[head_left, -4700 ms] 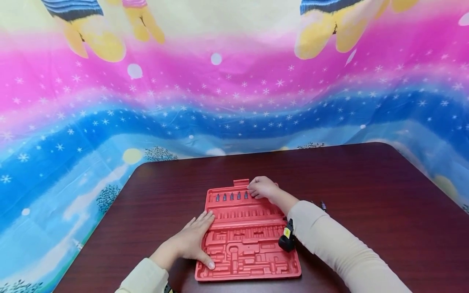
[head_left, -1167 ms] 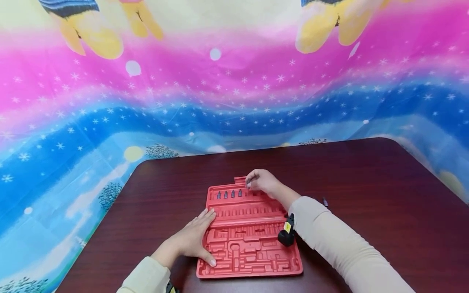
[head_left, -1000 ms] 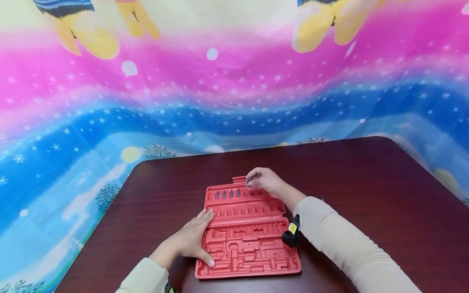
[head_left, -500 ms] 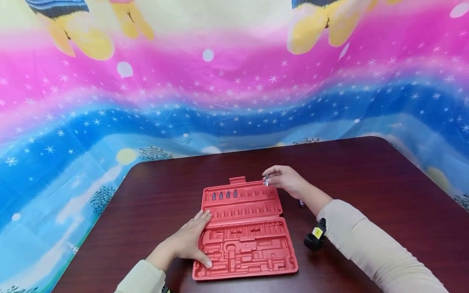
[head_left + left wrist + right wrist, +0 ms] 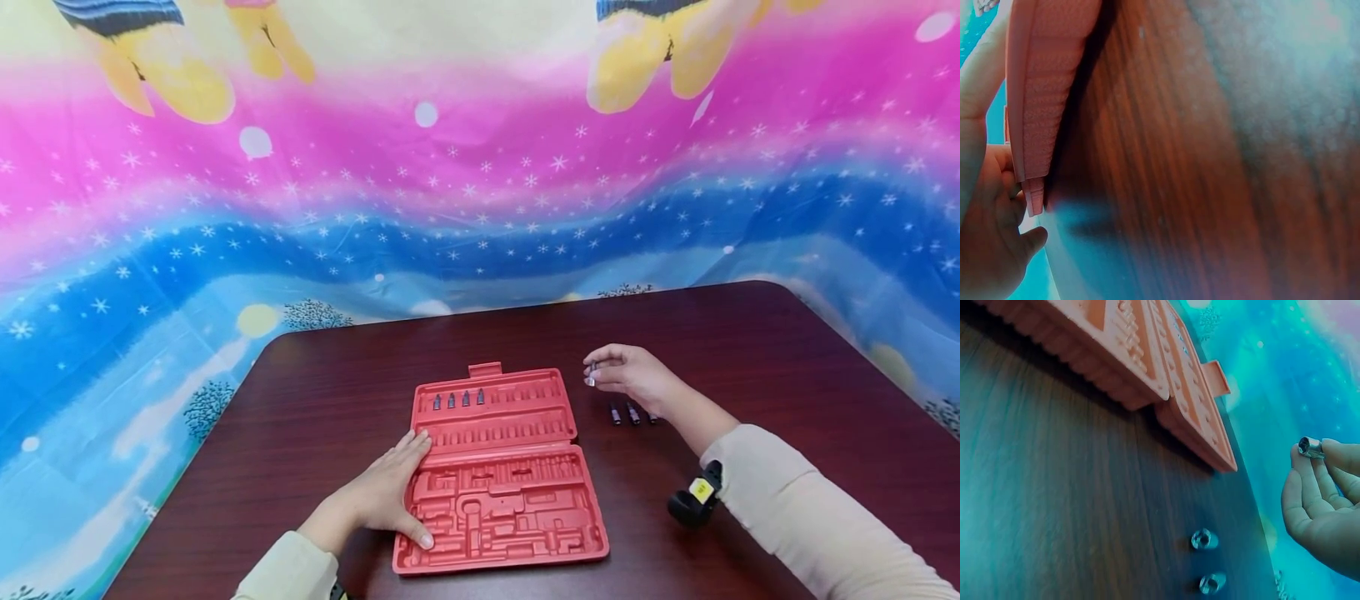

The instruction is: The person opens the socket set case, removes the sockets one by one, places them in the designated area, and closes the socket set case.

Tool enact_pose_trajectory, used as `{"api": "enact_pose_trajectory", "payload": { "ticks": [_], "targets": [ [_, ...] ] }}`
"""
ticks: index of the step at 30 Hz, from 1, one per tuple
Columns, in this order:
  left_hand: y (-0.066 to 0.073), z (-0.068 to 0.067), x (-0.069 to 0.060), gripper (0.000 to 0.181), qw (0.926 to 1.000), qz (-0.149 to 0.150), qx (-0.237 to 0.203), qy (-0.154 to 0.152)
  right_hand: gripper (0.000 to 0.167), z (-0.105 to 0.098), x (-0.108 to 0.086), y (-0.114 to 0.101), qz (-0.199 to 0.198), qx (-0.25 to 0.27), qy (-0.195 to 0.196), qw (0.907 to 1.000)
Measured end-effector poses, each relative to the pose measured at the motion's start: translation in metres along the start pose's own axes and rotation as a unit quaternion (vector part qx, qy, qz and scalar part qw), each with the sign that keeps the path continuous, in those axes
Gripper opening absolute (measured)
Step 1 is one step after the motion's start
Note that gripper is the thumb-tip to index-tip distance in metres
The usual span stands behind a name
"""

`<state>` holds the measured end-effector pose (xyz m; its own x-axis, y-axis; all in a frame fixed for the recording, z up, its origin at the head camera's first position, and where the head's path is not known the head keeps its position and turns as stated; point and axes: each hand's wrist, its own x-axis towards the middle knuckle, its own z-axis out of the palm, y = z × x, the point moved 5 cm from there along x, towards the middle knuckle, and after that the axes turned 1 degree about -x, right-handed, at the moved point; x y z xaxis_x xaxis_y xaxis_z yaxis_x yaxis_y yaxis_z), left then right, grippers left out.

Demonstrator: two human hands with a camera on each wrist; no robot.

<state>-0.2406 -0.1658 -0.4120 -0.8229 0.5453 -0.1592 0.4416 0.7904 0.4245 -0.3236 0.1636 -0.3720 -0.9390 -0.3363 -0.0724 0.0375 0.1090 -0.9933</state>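
Observation:
A red plastic tool case (image 5: 517, 504) lies unfolded on the table, with several dark bit sockets (image 5: 466, 398) standing in its far row. My left hand (image 5: 378, 493) rests on the case's left edge, fingers spread and thumb over the lower half. To the right of the case, my right hand (image 5: 637, 377) pinches a bit socket (image 5: 1311, 448) between thumb and fingers, above the table. Its hollow silver end shows in the right wrist view. Just below that hand, several more bit sockets (image 5: 633, 414) are set in a row on the table, one partly covered by the hand.
The dark wooden table (image 5: 810, 375) has rounded far corners. A colourful printed cloth (image 5: 480, 200) hangs behind it. A black wrist camera (image 5: 693, 504) sits by the right sleeve. The case's latch tab (image 5: 485, 369) sticks out at its far edge.
My right hand took a bit socket out of the case's far row, lifted it and carried it rightward off the case. The left hand stays on the case edge.

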Motion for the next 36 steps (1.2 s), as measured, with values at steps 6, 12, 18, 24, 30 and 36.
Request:
{"api": "enact_pose_trajectory", "payload": {
  "ticks": [6,12,18,24,30,36],
  "targets": [
    [0.0,0.0,0.0,0.12,1.0,0.001,0.0,0.0,0.036,-0.013,-0.013,0.008,0.015,-0.014,0.008,0.9998],
    [0.0,0.0,-0.001,0.119,0.9999,-0.003,-0.013,-0.001,0.038,-0.03,-0.027,0.01,0.025,-0.052,0.028,0.9979],
    [-0.001,-0.001,-0.001,0.119,0.9999,-0.007,-0.007,0.001,0.04,-0.044,-0.038,0.013,0.028,-0.093,0.045,0.9942],
    [-0.001,0.0,-0.002,0.12,0.9999,-0.005,-0.009,0.0,0.043,-0.058,-0.048,0.023,0.044,-0.132,0.072,0.9876],
    [0.0,0.002,-0.002,0.12,0.9999,-0.008,-0.01,-0.003,0.039,-0.07,-0.055,0.034,0.051,-0.166,0.099,0.9798],
    [0.001,0.002,-0.002,0.121,1.0,-0.008,-0.002,-0.001,0.034,-0.072,-0.054,0.041,0.054,-0.196,0.103,0.9737]
  ]
}}
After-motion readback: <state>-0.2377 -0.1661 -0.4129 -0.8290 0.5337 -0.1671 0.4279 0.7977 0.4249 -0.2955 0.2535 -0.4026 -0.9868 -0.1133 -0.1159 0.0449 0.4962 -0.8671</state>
